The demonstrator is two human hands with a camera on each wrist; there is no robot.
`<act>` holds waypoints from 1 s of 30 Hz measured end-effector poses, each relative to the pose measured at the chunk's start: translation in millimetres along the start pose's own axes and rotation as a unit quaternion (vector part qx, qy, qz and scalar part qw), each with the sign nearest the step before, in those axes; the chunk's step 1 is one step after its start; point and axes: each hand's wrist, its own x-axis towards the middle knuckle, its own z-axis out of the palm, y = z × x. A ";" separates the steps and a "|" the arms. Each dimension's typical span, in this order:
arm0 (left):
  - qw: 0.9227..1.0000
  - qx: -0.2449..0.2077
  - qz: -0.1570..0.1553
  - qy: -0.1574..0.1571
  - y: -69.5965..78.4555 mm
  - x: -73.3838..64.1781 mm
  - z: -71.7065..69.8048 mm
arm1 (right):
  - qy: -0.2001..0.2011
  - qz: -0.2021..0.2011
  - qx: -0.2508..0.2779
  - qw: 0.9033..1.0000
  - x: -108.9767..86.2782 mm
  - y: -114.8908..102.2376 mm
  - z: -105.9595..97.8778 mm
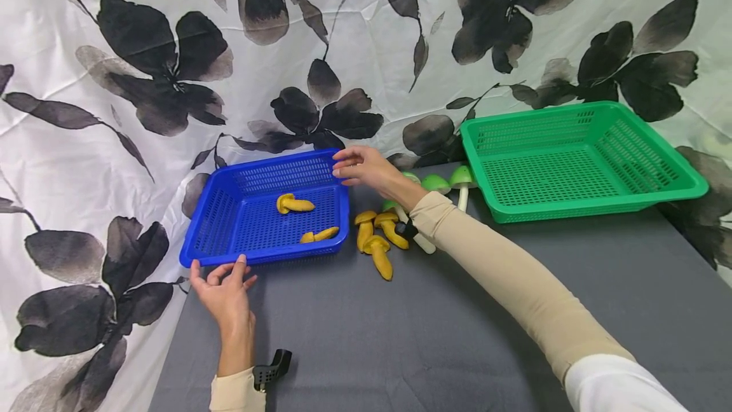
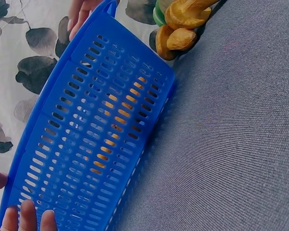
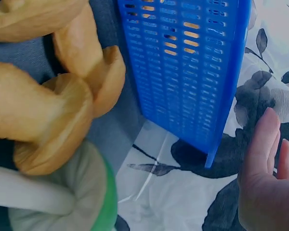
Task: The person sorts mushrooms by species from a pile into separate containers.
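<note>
A blue plastic basket stands on the left of the table, with two yellow mushrooms lying inside. My left hand holds its near-left rim, the thumb at the edge and the fingers against the outer wall. At the far right corner is my right hand, fingers extended; the right wrist view shows a gap between it and the basket wall. Several yellow mushrooms lie just right of the basket. Green-capped mushrooms with pale stems lie behind them, partly hidden by the right forearm.
A green plastic basket sits at the back right of the grey-covered table. Behind the table hangs a white cloth with dark flowers. My right forearm crosses over the table's right side.
</note>
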 end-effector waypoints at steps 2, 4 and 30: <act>1.000 0.001 0.001 0.001 -0.4 0.0 -0.5 | -0.004 -0.006 -0.002 1.000 -3.1 2.1 -3.4; 1.000 0.000 0.001 0.001 -0.6 0.0 -0.8 | -0.009 -0.011 0.001 1.000 -6.5 3.8 -6.5; 1.000 -0.011 0.006 -0.005 -2.6 -3.1 -1.4 | -0.092 -0.035 -0.035 0.995 -55.6 19.0 -30.5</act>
